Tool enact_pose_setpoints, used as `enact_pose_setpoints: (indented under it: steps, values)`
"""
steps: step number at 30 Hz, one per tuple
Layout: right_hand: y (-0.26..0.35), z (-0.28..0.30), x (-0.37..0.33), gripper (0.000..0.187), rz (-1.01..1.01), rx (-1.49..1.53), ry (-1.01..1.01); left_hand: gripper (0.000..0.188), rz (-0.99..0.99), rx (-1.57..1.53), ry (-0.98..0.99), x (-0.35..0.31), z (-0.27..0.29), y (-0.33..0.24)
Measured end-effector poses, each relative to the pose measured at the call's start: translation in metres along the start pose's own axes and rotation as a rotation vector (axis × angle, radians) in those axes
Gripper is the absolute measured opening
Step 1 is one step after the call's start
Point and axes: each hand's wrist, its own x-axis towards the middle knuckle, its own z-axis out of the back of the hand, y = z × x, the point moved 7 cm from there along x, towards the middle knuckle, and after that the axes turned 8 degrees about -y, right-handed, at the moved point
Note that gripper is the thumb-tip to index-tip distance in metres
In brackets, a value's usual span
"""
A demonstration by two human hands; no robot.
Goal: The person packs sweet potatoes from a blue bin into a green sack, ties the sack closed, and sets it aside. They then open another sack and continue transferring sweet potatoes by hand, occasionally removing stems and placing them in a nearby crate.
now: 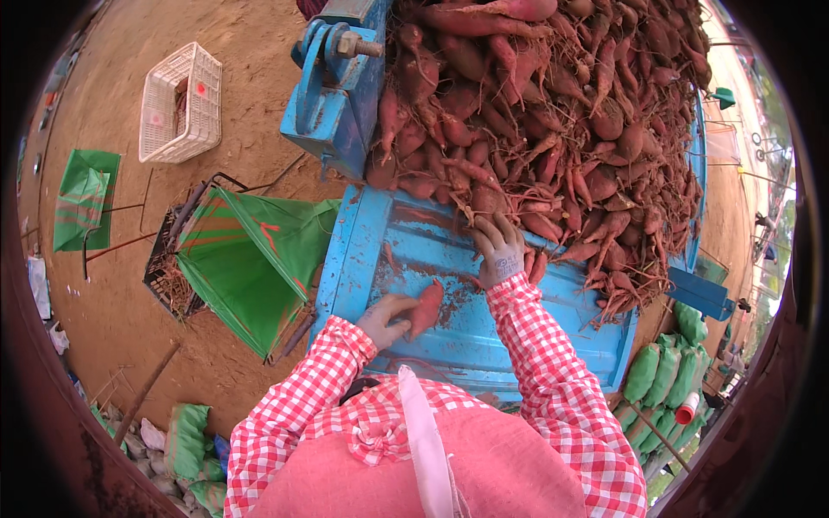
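Observation:
A heap of reddish sweet potatoes (553,112) with thin roots and soil on them lies on a worn blue metal truck bed (406,233). My left hand (386,321), in a grey glove, is low on the blue panel, its fingertips and thumb against the left side of a single sweet potato (426,309). That one is apart from the heap and tilted. My right hand (501,250), gloved too, reaches to the heap's near edge with fingers stretched out and slightly apart. Its fingertips touch the sweet potatoes there; small ones lie beside its wrist.
Left of the truck bed, a green bag (250,250) hangs open over a dark crate (164,268). A white plastic crate (181,104) and another green bag (86,198) stand on the dirt. Filled green sacks (665,375) lie at lower right. A blue hinge post (337,95) rises at the bed's corner.

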Motion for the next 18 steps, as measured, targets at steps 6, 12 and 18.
enact_pose_setpoints:
  steps: [6, 12, 18]
  values:
    - [-0.029, -0.030, 0.008, 0.090, -0.772, 0.166, 0.068, 0.046, 0.068, -0.009, 0.000, -0.001, -0.002, 0.006]
    - [-0.072, -0.056, -0.008, 0.082, -0.960, 0.527, 0.055, 0.045, 0.293, -0.263, -0.036, -0.013, 0.001, 0.020]
    - [-0.004, -0.008, -0.073, 0.065, -1.424, 1.868, 0.194, 0.060, 0.346, -0.553, -0.044, -0.011, 0.008, -0.007]
